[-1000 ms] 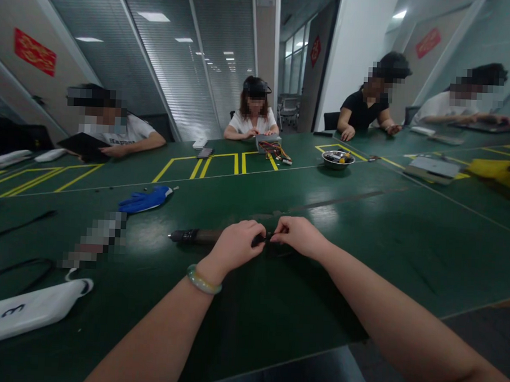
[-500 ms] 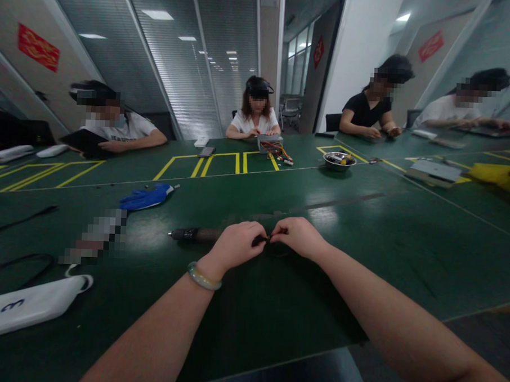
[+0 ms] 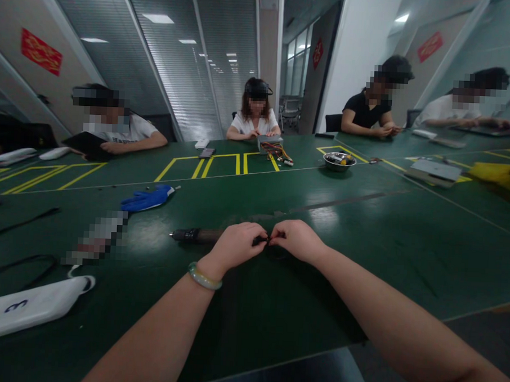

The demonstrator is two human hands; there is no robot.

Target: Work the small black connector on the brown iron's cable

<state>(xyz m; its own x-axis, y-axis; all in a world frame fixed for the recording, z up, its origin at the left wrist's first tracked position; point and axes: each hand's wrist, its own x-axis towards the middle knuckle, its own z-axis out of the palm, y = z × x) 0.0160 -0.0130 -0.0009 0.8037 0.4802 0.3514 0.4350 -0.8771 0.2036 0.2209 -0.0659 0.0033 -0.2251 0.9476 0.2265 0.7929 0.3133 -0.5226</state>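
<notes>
**While the two hands meet above the table, one dark tool [image 3: 200, 235] lies beside and partly behind the left hand [image 3: 237, 244]**

Where the left hand bends over the tool, its fingers are closed on a small dark piece [image 3: 259, 241], in line with the tool. If this piece belongs to the tool, I cannot tell, because the hand hides the middle. The right hand [image 3: 298, 239] has its fingers narrow, pinched together at the other end of the piece; what is between them is too small to see. The tool is on the green table [image 3: 318, 284], round and long, with a ribbed dark collar and a thin metal tip, pointing away from both hands.

There is one bracelet [image 3: 204, 276], smooth and pale green, on the left wrist. One blue glove [image 3: 148, 198], soft and crumpled, lies beyond the tool's tip. One white case [image 3: 32, 308] with rounded corners carries the number 3. Farther, there are one shiny round bowl [image 3: 339, 161] filled with small things, and one grey metal box [image 3: 269, 142] with many coloured wires [image 3: 281, 152]. One yellow item [image 3: 494, 173], wrinkled, is at the right side. Four persons are clearly visible across the table.
</notes>
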